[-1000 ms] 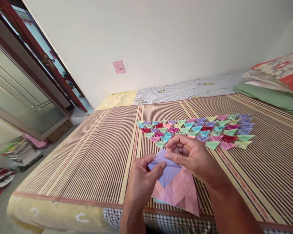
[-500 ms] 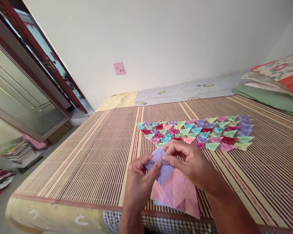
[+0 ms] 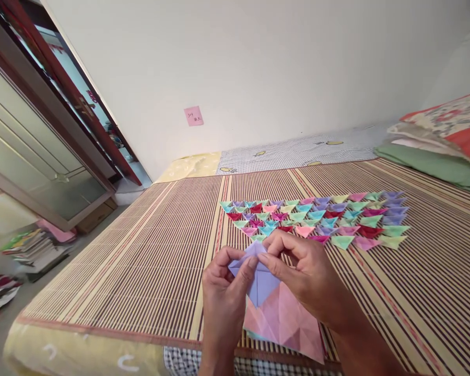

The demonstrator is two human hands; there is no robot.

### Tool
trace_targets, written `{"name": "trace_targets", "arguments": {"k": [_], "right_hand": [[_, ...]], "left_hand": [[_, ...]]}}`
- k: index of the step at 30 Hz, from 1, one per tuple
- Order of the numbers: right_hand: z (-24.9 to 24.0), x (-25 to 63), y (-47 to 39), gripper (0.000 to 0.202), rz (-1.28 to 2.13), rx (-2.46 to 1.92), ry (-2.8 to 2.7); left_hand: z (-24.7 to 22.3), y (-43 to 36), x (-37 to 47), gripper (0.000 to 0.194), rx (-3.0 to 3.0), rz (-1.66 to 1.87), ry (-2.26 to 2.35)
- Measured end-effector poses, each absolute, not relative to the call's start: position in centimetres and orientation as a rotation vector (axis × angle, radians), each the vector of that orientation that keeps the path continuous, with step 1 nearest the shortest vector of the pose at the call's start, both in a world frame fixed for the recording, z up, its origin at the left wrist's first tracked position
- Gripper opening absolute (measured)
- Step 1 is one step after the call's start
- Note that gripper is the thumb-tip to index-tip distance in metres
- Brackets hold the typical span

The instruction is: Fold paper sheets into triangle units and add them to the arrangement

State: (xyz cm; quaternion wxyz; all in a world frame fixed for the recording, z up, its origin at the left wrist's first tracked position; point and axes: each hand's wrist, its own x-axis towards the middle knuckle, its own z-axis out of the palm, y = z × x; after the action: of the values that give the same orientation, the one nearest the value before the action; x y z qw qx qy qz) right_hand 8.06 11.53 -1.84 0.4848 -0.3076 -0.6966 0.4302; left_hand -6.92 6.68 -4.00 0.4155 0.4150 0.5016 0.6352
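Note:
A light purple sheet of origami paper, partly folded with creases and a pointed top, is held up between both hands. My left hand pinches its left side, thumb in front and fingers behind. On the upper right, my right hand pinches the same paper near its middle, thumb tip close to the left thumb. Below the purple paper lies a stack of creased sheets with a pink sheet on top; a bluish edge shows underneath. Beyond my hands, folded paper boats in many colours stand in several rows.
A striped bamboo mat covers the bed. Folded bedding is piled at the far right. A pink note sticks to the wall. Books are stacked on the left, near a glass-panelled door.
The purple paper's folds now lie flatter and wider, its lower point showing over the pink sheet. My thumbs have come closer together. The view has shifted slightly.

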Motion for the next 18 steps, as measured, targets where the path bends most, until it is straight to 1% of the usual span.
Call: {"name": "trace_targets", "arguments": {"k": [8,11,15,18], "right_hand": [[-2.0,7.9,11.5,0.03,1.079,-0.772,-1.668],[-2.1,7.9,11.5,0.029,1.092,-0.769,-1.654],[-2.2,7.9,11.5,0.03,1.091,-0.776,-1.638],[-2.2,8.0,11.4,0.028,1.12,-0.777,-1.646]], "left_hand": [[-3.6,6.4,-6.1,0.03,0.986,1.679,1.319],[-3.3,6.3,-5.8,0.029,0.943,1.709,1.271],[-3.5,6.5,-6.1,0.032,0.966,1.662,1.244],[-3.5,6.5,-6.5,0.027,1.015,1.598,1.258]]}}
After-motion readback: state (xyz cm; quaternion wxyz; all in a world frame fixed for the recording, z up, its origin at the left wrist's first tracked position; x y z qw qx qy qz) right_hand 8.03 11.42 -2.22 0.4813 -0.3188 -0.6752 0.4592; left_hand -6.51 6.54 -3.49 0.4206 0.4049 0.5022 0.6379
